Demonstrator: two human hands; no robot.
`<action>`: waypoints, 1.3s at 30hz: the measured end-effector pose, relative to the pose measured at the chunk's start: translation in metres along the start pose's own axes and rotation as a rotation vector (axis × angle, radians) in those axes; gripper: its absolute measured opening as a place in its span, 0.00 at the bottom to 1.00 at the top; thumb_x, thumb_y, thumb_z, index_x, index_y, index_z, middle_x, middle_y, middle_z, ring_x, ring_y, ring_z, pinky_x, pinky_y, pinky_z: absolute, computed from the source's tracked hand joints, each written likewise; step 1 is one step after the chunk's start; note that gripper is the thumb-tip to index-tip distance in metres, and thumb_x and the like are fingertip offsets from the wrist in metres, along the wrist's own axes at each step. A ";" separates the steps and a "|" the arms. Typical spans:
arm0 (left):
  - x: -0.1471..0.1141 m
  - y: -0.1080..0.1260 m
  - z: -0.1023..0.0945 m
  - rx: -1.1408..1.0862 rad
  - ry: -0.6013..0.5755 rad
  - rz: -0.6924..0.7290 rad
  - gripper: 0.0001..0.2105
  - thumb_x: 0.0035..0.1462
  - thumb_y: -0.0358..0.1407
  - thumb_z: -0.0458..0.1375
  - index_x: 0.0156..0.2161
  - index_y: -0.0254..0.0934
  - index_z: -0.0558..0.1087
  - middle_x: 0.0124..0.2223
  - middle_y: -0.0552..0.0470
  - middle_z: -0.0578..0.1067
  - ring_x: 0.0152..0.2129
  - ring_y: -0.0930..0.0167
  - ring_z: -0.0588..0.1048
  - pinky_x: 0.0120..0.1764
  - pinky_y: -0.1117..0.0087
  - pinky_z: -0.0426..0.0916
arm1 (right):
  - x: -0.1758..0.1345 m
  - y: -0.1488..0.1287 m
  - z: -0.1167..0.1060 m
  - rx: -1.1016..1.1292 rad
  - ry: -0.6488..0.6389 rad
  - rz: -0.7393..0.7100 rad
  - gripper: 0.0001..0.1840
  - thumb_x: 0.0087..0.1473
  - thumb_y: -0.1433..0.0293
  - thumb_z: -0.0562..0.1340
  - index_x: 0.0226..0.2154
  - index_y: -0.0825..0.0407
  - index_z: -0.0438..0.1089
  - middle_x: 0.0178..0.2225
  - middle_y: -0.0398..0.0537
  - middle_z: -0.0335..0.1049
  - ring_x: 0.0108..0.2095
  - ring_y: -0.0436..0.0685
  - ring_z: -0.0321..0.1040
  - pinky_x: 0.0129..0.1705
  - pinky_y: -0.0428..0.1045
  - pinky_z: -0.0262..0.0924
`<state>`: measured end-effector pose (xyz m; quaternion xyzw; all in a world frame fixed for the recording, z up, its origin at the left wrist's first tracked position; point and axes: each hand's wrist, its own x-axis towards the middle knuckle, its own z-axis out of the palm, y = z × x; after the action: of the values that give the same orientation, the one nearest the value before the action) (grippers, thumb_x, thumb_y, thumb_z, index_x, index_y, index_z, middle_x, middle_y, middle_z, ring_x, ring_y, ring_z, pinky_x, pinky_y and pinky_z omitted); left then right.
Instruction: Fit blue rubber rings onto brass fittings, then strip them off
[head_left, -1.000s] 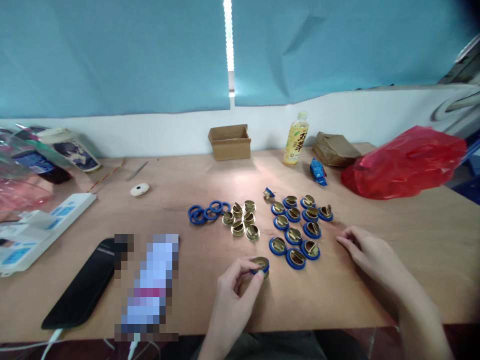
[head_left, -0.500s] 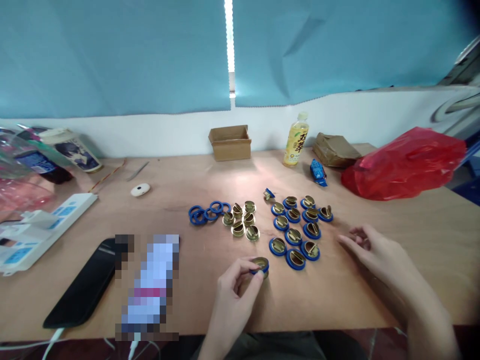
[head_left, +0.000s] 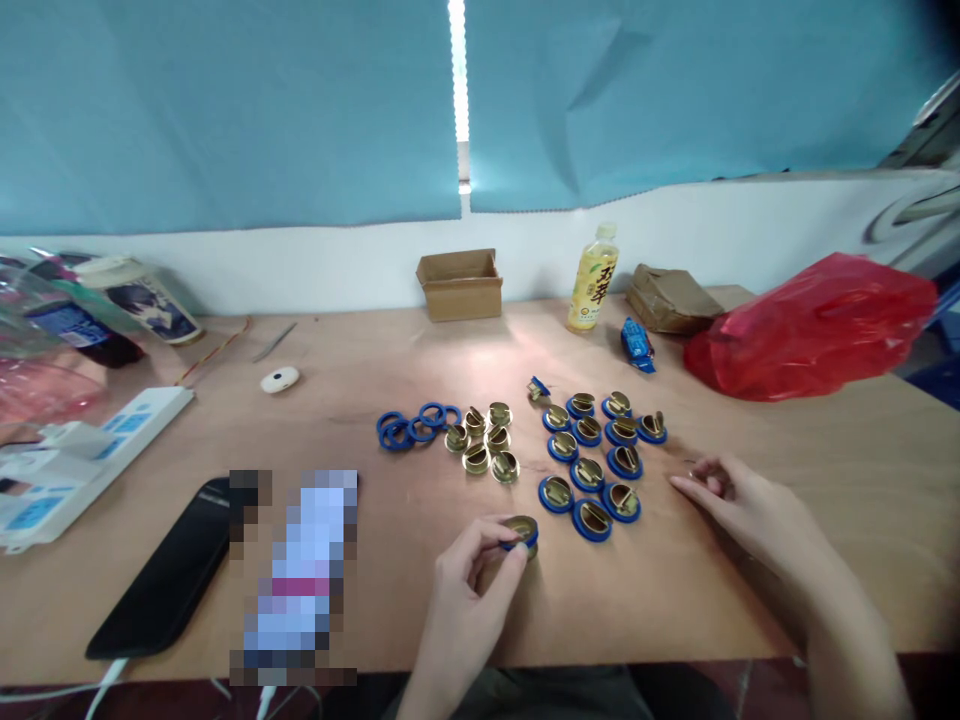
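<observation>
My left hand (head_left: 476, 575) pinches a round brass drain plug with a blue ring (head_left: 523, 533) between thumb and fingers, low over the table's near part. My right hand (head_left: 739, 500) rests on the table to the right of the assembled pieces, fingers loosely curled and thumb a little apart; I see nothing held in it. Several brass pieces fitted with blue rings (head_left: 587, 473) lie grouped between the hands and beyond them. Left of that group are several bare brass pieces (head_left: 476, 458), with loose blue rings (head_left: 395, 432) beside them.
Two phones (head_left: 169, 570) with cables and a power strip (head_left: 97, 455) occupy the left side. At the back stand an open cardboard box (head_left: 461, 295) and a yellow drink bottle (head_left: 592, 280). A blue packet (head_left: 637, 345) and a red plastic bag (head_left: 810, 335) lie right.
My right hand has shifted slightly left along the table toward the ringed pieces. The left hand and the piece in it look unchanged.
</observation>
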<state>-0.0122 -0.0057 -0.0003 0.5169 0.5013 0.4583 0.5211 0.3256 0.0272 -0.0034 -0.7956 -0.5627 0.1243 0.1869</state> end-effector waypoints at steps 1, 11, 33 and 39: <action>0.000 0.000 0.000 0.002 0.002 0.002 0.04 0.57 0.36 0.60 0.35 0.38 0.73 0.45 0.47 0.79 0.43 0.66 0.78 0.47 0.69 0.73 | 0.000 0.000 0.000 0.002 0.004 -0.002 0.24 0.48 0.45 0.59 0.32 0.48 0.65 0.24 0.45 0.69 0.24 0.60 0.69 0.26 0.50 0.56; 0.000 -0.001 -0.001 0.020 0.002 0.009 0.04 0.57 0.36 0.60 0.35 0.38 0.73 0.45 0.47 0.79 0.43 0.66 0.78 0.48 0.68 0.72 | -0.001 0.001 -0.002 -0.007 -0.032 -0.105 0.25 0.53 0.47 0.56 0.43 0.48 0.67 0.24 0.44 0.68 0.25 0.59 0.69 0.27 0.50 0.58; 0.000 0.001 -0.001 0.024 -0.005 0.011 0.04 0.57 0.36 0.60 0.35 0.38 0.73 0.45 0.47 0.78 0.44 0.66 0.78 0.48 0.68 0.72 | 0.001 -0.005 0.003 0.019 0.059 -0.225 0.15 0.54 0.55 0.56 0.38 0.48 0.64 0.33 0.51 0.71 0.27 0.59 0.67 0.31 0.53 0.61; 0.000 0.001 0.000 0.014 0.001 0.013 0.04 0.57 0.36 0.60 0.35 0.38 0.74 0.45 0.47 0.79 0.43 0.66 0.78 0.48 0.68 0.73 | -0.004 -0.017 -0.005 0.064 0.017 -0.253 0.11 0.56 0.61 0.55 0.39 0.48 0.64 0.32 0.49 0.74 0.31 0.60 0.71 0.33 0.52 0.63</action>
<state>-0.0123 -0.0058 0.0008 0.5233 0.5014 0.4585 0.5143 0.3121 0.0273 0.0084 -0.7129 -0.6528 0.1110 0.2309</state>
